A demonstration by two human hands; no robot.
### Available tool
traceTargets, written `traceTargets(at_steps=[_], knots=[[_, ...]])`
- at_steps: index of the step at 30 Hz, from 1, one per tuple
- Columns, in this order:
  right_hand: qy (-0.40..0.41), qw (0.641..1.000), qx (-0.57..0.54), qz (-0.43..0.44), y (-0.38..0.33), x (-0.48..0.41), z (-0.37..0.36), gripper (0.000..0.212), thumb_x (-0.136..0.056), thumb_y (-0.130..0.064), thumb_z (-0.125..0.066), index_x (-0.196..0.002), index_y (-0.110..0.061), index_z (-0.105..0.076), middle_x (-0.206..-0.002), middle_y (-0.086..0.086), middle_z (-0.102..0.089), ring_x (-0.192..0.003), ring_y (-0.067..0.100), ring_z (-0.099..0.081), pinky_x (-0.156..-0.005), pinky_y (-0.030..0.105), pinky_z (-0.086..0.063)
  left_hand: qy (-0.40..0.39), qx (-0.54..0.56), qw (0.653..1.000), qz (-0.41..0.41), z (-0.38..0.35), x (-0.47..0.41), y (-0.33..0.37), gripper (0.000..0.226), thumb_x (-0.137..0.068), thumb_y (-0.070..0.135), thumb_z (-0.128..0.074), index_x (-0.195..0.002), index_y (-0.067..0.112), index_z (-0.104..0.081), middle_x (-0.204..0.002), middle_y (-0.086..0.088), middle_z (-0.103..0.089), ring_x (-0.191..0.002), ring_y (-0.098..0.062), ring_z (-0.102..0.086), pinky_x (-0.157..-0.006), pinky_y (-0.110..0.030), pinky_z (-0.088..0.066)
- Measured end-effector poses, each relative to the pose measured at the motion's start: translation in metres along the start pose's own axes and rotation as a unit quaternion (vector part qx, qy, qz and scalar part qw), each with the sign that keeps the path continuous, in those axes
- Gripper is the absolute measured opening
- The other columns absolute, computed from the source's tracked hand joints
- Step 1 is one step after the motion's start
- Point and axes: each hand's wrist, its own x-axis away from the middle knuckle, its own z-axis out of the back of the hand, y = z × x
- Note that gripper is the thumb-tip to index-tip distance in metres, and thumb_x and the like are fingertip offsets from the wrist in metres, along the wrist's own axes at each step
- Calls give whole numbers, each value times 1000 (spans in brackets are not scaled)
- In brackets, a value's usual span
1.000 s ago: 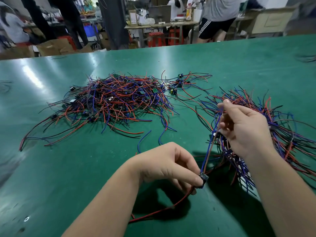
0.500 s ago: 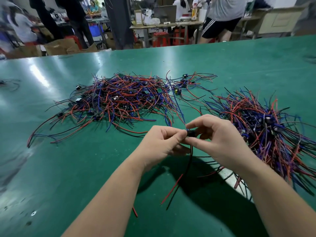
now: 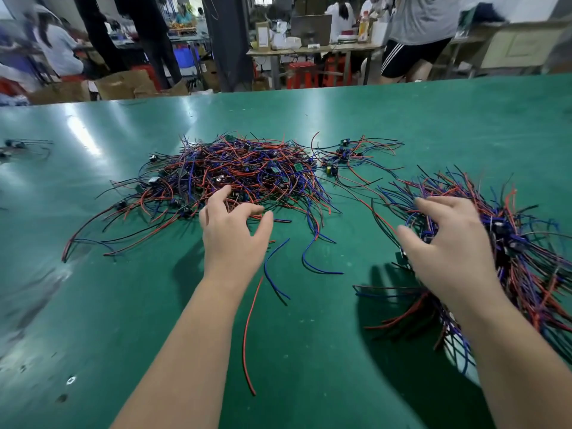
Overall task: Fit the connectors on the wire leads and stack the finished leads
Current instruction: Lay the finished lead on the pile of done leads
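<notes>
A big pile (image 3: 241, 171) of loose red, blue and black wire leads, with small green boards and dark connectors mixed in, lies in a tangle on the green table (image 3: 123, 320). The left hand (image 3: 232, 233) hovers at the near edge of this pile, its fingers spread and slightly bent and its thumb held out wide. It holds nothing. Its fingertips are over the nearest strands, but I cannot tell whether they touch them.

To the right of the big pile, well apart from it, sits a second heap of leads (image 3: 526, 258), packed more tightly, with the wire ends fanning outward. The right hand (image 3: 448, 249) is spread over the left side of this heap, fingers apart and relaxed, gripping nothing that shows. It is blurred, so contact with the wires cannot be judged.

Between the big pile and the heap, toward the far side, a small cluster of leads (image 3: 343, 156) lies with a few tiny boards. Nearer than the big pile, a long red wire (image 3: 246, 335) and a curved blue wire (image 3: 274, 274) lie alone on the table between the two forearms. Far to the left of the big pile a few dark leads (image 3: 18, 147) rest by the table edge.
</notes>
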Motion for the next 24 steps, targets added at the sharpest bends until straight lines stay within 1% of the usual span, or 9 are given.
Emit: traceTargets(at_steps=[2,5,8,11,15,17,19,21,24], knots=[[-24,999,-21,17,-4,5,-4,49,-84,-18,-66,-131,-7,-55,-131,9,-48,-122,19,-45,-104,24,-28,-50,-46,998,9,-2,-1,-7,31,-89,34,-61,-116,20,-68,-155,-6,-22,-137,-26,-21,-111,-35,-20],[-56,997,-47,23,-6,8,-9,49,-85,-16,-65,-132,-6,-54,-129,7,-49,-119,13,-45,-91,4,-18,-94,-47,994,2,-1,-3,-13,45,-92,27,-58,-135,13,-53,-160,0,-7,-143,-23,-19,-113,-36,-20],[-70,996,-56,22,-5,7,-11,49,-86,-15,-64,-132,-5,-54,-129,7,-49,-119,14,-46,-89,2,-17,-115,-51,992,9,-2,-5,-16,57,-94,24,-54,-145,7,-35,-161,2,-5,-143,-13,-19,-110,-28,-22],[-70,996,-57,26,-4,7,-11,48,-86,-16,-64,-132,-5,-54,-128,7,-50,-117,14,-47,-88,3,-18,-119,-31,992,25,-3,-5,-14,64,-94,22,-54,-148,2,-26,-159,-5,-15,-145,-15,-16,-111,-23,-16],[-69,995,-68,24,-5,9,-14,45,-86,-15,-63,-130,-10,-58,-120,2,-52,-107,10,-48,-84,4,-21,-31,35,999,-9,3,-3,-2,62,-89,12,-60,-144,-2,-34,-155,-11,-28,-143,-17,-24,-111,-16,-12],[-73,993,-86,26,-5,10,-17,40,-85,-14,-64,-125,-15,-62,-109,-5,-54,-96,6,-49,-81,8,-27,17,95,994,-43,9,1,10,58,-86,4,-62,-140,-3,-42,-151,-11,-36,-139,-17,-33,-116,-31,-25],[-92,987,-131,14,-6,10,-20,36,-84,-12,-65,-120,-19,-64,-102,-11,-59,-85,2,-56,-78,15,-36,45,140,983,-107,12,8,27,53,-83,-1,-63,-135,-3,-49,-146,-11,-43,-135,-16,-40,-111,-37,-36],[-141,962,-233,-19,-9,11,-22,41,-83,-7,-66,-120,-24,-62,-106,-9,-63,-80,2,-62,-75,21,-48,30,168,966,-193,11,20,44,48,-80,-2,-63,-128,-3,-56,-138,-11,-51,-130,-15,-47,-110,-31,-37],[-224,886,-404,-49,-13,13,-26,54,-82,5,-67,-125,-27,-56,-108,-1,-65,-82,6,-66,-78,22,-54,-82,219,932,-278,4,41,64,41,-72,-7,-58,-111,1,-69,-127,-7,-60,-118,-10,-57,-104,-22,-41]])
